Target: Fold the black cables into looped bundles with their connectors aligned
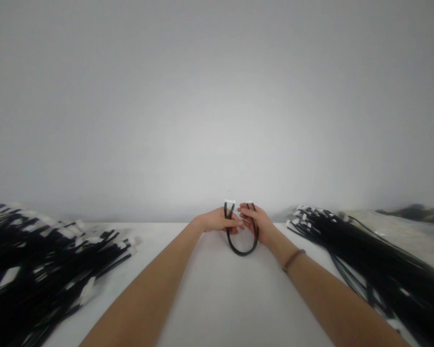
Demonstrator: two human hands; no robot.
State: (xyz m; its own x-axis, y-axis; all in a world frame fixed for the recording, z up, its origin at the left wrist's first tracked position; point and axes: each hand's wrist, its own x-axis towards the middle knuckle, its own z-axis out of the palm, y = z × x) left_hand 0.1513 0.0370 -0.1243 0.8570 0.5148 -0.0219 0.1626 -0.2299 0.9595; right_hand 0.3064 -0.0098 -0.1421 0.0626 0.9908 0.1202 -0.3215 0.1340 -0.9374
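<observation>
A black cable (243,253) hangs in a U-shaped loop between my hands, above the white table. My left hand (219,220) pinches one end just below a white connector (230,201), where the black wires split into a V. On the other side, my right hand (258,222) is closed around the second end. Only a sliver of white shows at the top of that end, above the fingers. The fingertips of both hands are close together, and I cannot tell whether they touch.
To the left lies a large heap of black cables (54,255) with white connectors and tags. A long bundle of similar cables (369,265) stretches along the right side, beside a clear plastic bag (394,226). A plain pale wall (217,106) rises behind the white table (238,303).
</observation>
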